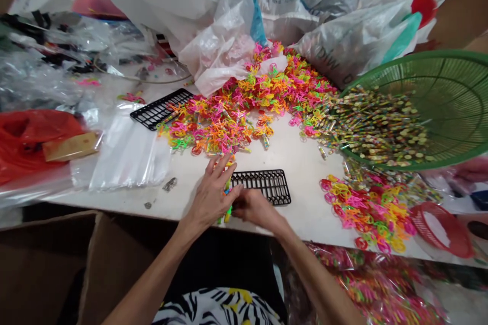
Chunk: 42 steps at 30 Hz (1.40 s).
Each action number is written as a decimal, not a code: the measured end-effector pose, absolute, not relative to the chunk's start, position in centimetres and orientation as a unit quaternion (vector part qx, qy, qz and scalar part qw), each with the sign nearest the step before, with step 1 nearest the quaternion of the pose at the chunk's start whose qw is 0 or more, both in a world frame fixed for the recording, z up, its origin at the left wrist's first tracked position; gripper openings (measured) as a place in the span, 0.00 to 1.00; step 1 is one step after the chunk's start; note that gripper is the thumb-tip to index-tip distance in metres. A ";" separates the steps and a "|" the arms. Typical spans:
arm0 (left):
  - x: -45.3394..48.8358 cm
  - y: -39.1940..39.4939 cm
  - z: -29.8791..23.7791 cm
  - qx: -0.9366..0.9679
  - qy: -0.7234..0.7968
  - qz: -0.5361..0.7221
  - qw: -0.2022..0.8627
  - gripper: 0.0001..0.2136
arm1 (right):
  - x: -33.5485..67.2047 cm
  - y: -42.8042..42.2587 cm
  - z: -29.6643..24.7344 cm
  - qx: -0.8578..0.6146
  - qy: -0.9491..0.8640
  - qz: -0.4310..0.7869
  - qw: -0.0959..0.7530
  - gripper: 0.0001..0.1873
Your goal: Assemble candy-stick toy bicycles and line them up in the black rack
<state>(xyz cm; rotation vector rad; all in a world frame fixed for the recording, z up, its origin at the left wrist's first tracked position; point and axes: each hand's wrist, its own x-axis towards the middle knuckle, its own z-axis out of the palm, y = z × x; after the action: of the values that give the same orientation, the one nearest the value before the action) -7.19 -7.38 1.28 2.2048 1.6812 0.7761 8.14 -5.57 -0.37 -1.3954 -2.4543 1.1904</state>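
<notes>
At the far left of the desk [305,185] lies a red plastic bag [32,142], with a tan card strip [70,146] resting across its edge. Just right of these is a stack of clear polybags [127,152]. Behind the stack sits a farther black slotted rack [162,107], its far end against a spread heap of neon plastic loops [229,124].

At the desk's front edge, the left hand [209,195] is palm-down with its fingers spread and arched over a small bunch of neon plastic sticks [227,216]. Whether it is gripping them cannot be confirmed. The right hand [255,208] sits just beside it with fingers curled inward, apparently closed on the same bunch, though the contact is partly hidden. The bunch stands between the hands, at the left end of a nearer black slotted rack [263,186], which lies directly ahead of the right hand.

The sticks appear light, thin and smooth-surfaced, and are judged liable to slip or snag on neighbouring pieces. The straight stems, rather than the looped ends, appear the surest place to take hold.

Further right, a tilted green plastic basket [430,111] overhangs a dense spread of beaded sticks [381,127]. Below it lies a pile of pink and yellow loops [362,208], with a red plastic basket [438,228] at the desk's right end.
</notes>
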 end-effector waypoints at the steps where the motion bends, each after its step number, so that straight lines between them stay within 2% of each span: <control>1: -7.3 -7.5 1.3 0.763 0.576 0.267 0.123 0.21 | 9.0 -3.7 0.3 -0.446 -0.789 0.422 0.032 0.06; 2: -7.4 -7.6 1.4 0.765 0.577 0.264 0.112 0.20 | 9.7 -1.5 0.9 -0.485 -0.770 0.412 0.038 0.08; 4: -7.3 -7.9 1.7 0.763 0.591 0.248 0.082 0.21 | 10.7 3.2 1.8 -0.628 -0.734 0.242 0.091 0.11; 6: -7.2 -7.9 1.9 0.757 0.610 0.228 0.054 0.22 | 10.9 7.1 2.1 -0.703 -0.692 0.142 0.079 0.14; 9: -7.1 -7.7 1.9 0.771 0.598 0.210 0.059 0.24 | 11.0 9.6 1.5 -0.724 -0.675 0.131 0.049 0.13; 11: -7.2 -7.5 1.8 0.783 0.582 0.206 0.077 0.24 | 11.6 8.7 0.9 -0.725 -0.672 0.137 0.067 0.11; 13: -7.5 -7.5 1.6 0.787 0.575 0.206 0.092 0.24 | 12.2 6.1 0.3 -0.717 -0.655 0.191 0.139 0.10; 16: -7.7 -7.7 1.6 0.786 0.569 0.213 0.116 0.24 | 12.0 1.2 -0.5 -0.637 -0.589 0.402 0.292 0.11; 18: -7.7 -7.7 1.7 0.784 0.568 0.218 0.126 0.24 | 10.6 -1.4 -1.1 -0.566 -0.542 0.523 0.335 0.11; 20: -7.7 -7.7 1.8 0.784 0.564 0.222 0.132 0.24 | 8.9 -2.6 -1.7 -0.520 -0.525 0.577 0.347 0.09; 22: -7.7 -7.6 1.8 0.786 0.559 0.226 0.135 0.25 | 7.6 -2.6 -2.3 -0.501 -0.554 0.568 0.346 0.07; 24: -7.6 -7.6 1.6 0.787 0.558 0.226 0.137 0.26 | 6.9 -2.1 -2.7 -0.492 -0.626 0.506 0.330 0.04; 28: -7.6 -7.6 1.7 0.792 0.561 0.212 0.112 0.27 | 6.3 -2.1 -3.0 -0.483 -0.776 0.336 0.227 0.04; 30: -7.6 -7.6 1.9 0.803 0.558 0.191 0.086 0.27 | 5.9 -2.6 -2.8 -0.478 -0.815 0.273 0.183 0.08; 32: -7.6 -7.4 2.2 0.816 0.550 0.163 0.069 0.25 | 5.8 -2.2 -2.5 -0.457 -0.837 0.259 0.153 0.10; 35: -7.7 -7.3 2.3 0.827 0.537 0.156 0.065 0.24 | 7.2 0.9 -1.4 -0.431 -0.842 0.303 0.116 0.09; 36: -7.7 -7.3 2.2 0.827 0.535 0.162 0.065 0.24 | 8.0 2.5 -1.0 -0.450 -0.834 0.302 0.107 0.09; 39: -7.8 -7.3 1.9 0.824 0.535 0.173 0.068 0.23 | 10.7 7.3 0.2 -0.631 -0.750 0.177 0.092 0.09; 42: -7.8 -7.4 1.8 0.820 0.538 0.180 0.070 0.22 | 12.5 9.3 0.7 -0.680 -0.717 0.142 0.052 0.07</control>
<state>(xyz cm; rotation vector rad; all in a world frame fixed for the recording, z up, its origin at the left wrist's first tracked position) -7.83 -7.38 1.81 2.4688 1.6195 0.5431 12.55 9.30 0.70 -2.0680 -2.1813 0.4324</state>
